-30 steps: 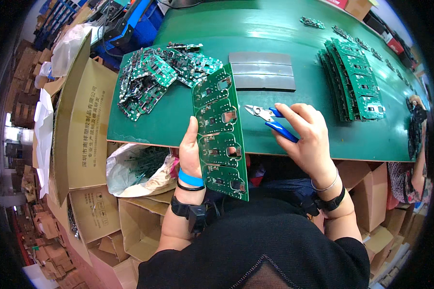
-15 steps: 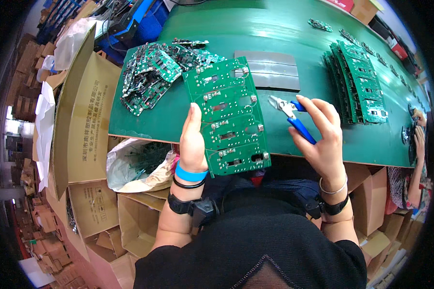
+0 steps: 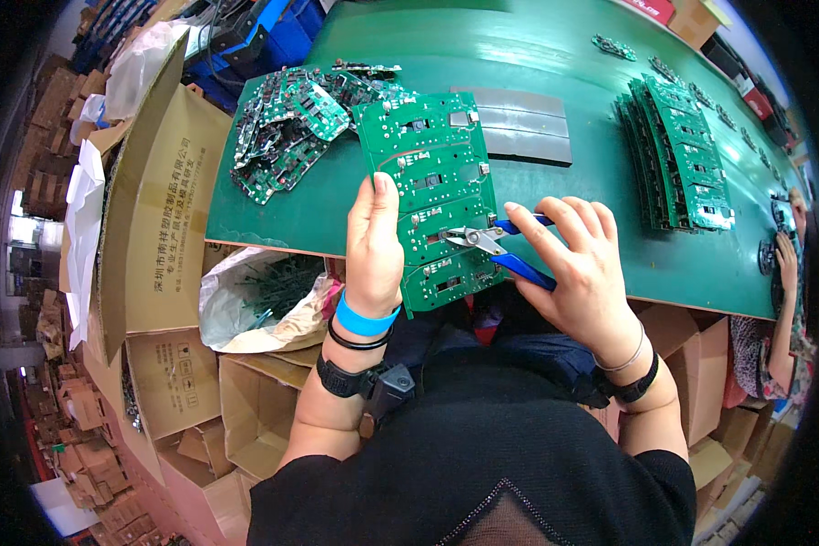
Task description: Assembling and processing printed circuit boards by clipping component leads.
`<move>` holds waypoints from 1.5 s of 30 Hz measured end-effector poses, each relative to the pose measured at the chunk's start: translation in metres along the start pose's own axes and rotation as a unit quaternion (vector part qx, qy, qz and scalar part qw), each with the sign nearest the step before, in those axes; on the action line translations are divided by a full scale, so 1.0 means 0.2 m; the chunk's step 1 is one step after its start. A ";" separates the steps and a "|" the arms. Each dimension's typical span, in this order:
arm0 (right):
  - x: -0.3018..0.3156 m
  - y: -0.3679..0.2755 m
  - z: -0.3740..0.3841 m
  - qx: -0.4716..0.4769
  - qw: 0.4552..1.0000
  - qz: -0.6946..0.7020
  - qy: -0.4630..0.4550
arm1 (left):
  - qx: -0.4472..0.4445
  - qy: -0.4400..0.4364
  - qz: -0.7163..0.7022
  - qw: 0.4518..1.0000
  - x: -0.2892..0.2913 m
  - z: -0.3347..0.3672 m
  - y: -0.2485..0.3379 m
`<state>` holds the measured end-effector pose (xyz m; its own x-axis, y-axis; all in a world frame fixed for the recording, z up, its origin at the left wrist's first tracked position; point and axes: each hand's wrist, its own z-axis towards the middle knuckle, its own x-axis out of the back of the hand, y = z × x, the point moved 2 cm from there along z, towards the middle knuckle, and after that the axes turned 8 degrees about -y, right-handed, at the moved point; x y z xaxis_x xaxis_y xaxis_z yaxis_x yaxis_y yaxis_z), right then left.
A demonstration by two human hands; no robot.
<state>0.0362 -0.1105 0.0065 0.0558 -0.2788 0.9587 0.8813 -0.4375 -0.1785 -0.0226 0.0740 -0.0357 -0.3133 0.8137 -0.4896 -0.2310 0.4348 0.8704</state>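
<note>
My left hand [image 3: 374, 250] is closed on the left edge of a green circuit board panel [image 3: 423, 146], thumb lying along its face. The panel is tilted up over the near table edge, with several repeated sections, small slots and solder points. In my right hand [image 3: 578, 268] are blue-handled cutters [image 3: 525, 271], fingers around the two spread handles. Their metal jaws reach over the panel's right edge at its lower middle sections; whether they touch the board I cannot tell.
A heap of loose circuit boards [image 3: 287, 127] lies on the green table [image 3: 555, 45] at left. Grey blocks [image 3: 528, 127] sit behind the panel. Stacked panels [image 3: 678, 155] stand at right. An open carton [image 3: 177, 218] and a bag [image 3: 223, 305] are at left; another person's hand [image 3: 787, 264] is far right.
My right hand has brought the cutters down and left, from beside the panel to over its right edge. The panel has shifted slightly upward, and its lower end no longer shows the same dark hole.
</note>
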 end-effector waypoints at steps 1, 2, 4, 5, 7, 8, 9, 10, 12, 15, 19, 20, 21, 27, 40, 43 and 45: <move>0.00 0.00 0.00 0.002 1.000 -0.008 -0.003 | -0.011 0.005 0.010 1.000 0.00 0.00 0.00; 0.00 -0.01 0.00 0.002 1.000 -0.009 -0.003 | -0.022 0.010 0.019 1.000 0.00 0.00 0.00; 0.00 -0.01 0.00 0.003 1.000 -0.026 -0.006 | -0.019 0.007 0.013 1.000 0.01 0.00 0.00; 0.00 -0.01 0.00 0.003 1.000 -0.026 -0.007 | -0.016 0.002 0.009 1.000 0.01 0.00 0.00; -0.01 0.00 0.00 0.002 1.000 -0.020 -0.015 | -0.006 0.002 -0.009 1.000 0.00 -0.01 0.01; -0.01 0.00 0.00 0.003 1.000 -0.020 -0.015 | 0.003 0.001 -0.028 1.000 0.00 0.00 0.02; 0.00 0.00 0.00 0.008 1.000 -0.026 -0.003 | 0.002 0.002 -0.028 1.000 0.00 0.00 0.01; 0.00 -0.01 0.01 0.013 0.999 -0.031 0.010 | 0.002 0.006 -0.035 0.999 0.00 0.00 0.01; -0.01 0.00 0.01 0.017 0.999 -0.029 0.011 | 0.002 0.011 -0.042 0.999 0.00 0.00 0.01; -0.03 0.00 0.01 0.022 0.999 -0.021 0.022 | -0.019 0.009 -0.006 1.000 0.02 0.01 0.00; -0.02 0.05 0.00 0.001 0.995 0.025 0.095 | 0.017 0.002 -0.004 1.000 0.05 0.00 0.00; -0.01 0.07 -0.01 -0.016 0.991 0.050 0.122 | 0.036 0.000 -0.022 0.999 0.05 0.00 0.00; 0.00 0.09 -0.02 -0.034 0.985 0.075 0.150 | 0.035 0.000 -0.021 0.999 0.07 0.00 0.01; -0.06 0.14 -0.01 -0.081 0.989 0.068 0.106 | 0.192 -0.157 -0.457 0.854 0.13 -0.03 -0.07; -0.10 0.12 -0.01 -0.075 0.989 0.052 0.116 | 0.159 -0.207 -0.434 0.862 0.09 -0.02 -0.06; -0.05 0.16 -0.05 -0.107 0.983 0.081 0.125 | 0.157 -0.121 -0.341 0.919 0.06 0.00 -0.02; 0.01 0.14 -0.06 -0.089 0.985 0.100 0.111 | 0.126 -0.043 -0.206 0.969 0.09 0.05 -0.01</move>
<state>0.0548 -0.1333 0.0003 0.0994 -0.5464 0.8316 0.7658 -0.4916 -0.4145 -0.0193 0.0911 -0.0452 -0.1610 0.5759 -0.8015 -0.0846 0.8011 0.5926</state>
